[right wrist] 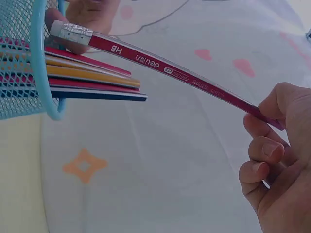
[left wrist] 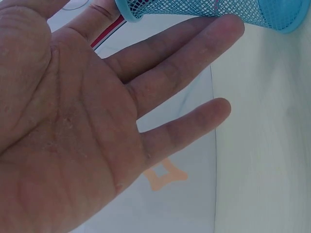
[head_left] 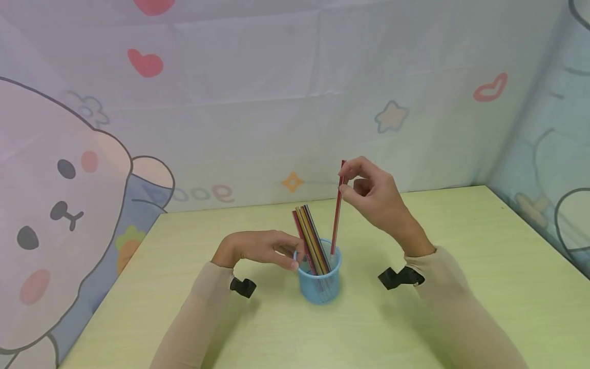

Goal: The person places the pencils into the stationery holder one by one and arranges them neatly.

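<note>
Nearest the camera, two sleeves reach in from the near edge, a hand at the end of each. The red pencil is at the cup, right of the other pencils. The right hand pinches its upper end between thumb and forefinger; from that grip it runs down and slightly left, nearly upright, eraser lowest, at the cup's mouth. The left hand is farther from it, thumb and forefinger seemingly pinching the cup's left rim, its other fingers extended. The other pencils lean left inside the cup, which stands upright on the table; a printed backdrop hangs beyond. I cannot tell whether the eraser is below the rim or just above it. Mesh obscures the other pencils' lower ends, and the left wrist view cuts off most of the thumb.
</note>
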